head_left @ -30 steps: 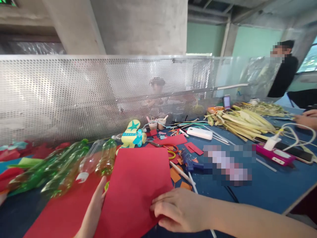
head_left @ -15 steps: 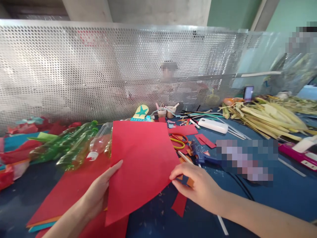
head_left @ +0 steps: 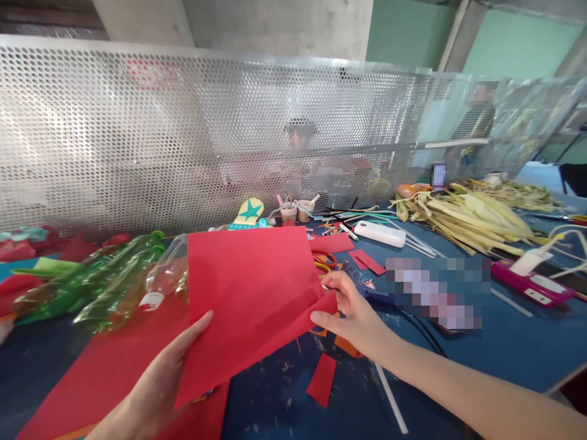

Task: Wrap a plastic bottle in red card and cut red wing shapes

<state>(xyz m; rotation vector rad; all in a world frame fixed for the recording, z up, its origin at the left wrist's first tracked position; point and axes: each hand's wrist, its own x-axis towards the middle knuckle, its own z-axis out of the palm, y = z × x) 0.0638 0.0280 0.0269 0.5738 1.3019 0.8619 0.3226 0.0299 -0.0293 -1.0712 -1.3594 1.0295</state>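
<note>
A sheet of red paper [head_left: 250, 287] is held up in front of me above the table. My left hand [head_left: 172, 366] grips its left edge, thumb on the near face and the other fingers hidden behind. At the right side, my right hand [head_left: 346, 308] pinches the lower right corner, which curls up between thumb and fingers. Below the sheet lie more large red sheets [head_left: 110, 366]. Scissors [head_left: 324, 261] with red and yellow handles are partly covered by the held sheet. A small red paper strip [head_left: 321, 379] rests on the table under my right hand.
Green plastic bottles [head_left: 123, 281] and a clear bottle [head_left: 165, 275] lie at the left. Behind stands a perforated metal screen [head_left: 183, 140]. To the right are a blue glue gun [head_left: 378, 296], a white case [head_left: 380, 234], dried husks [head_left: 472, 220] and a magenta power strip [head_left: 532, 284].
My right hand has bent the sheet's lower right corner upward into a curl. The sheet has tilted a little, and the view has turned slightly to the right.
</note>
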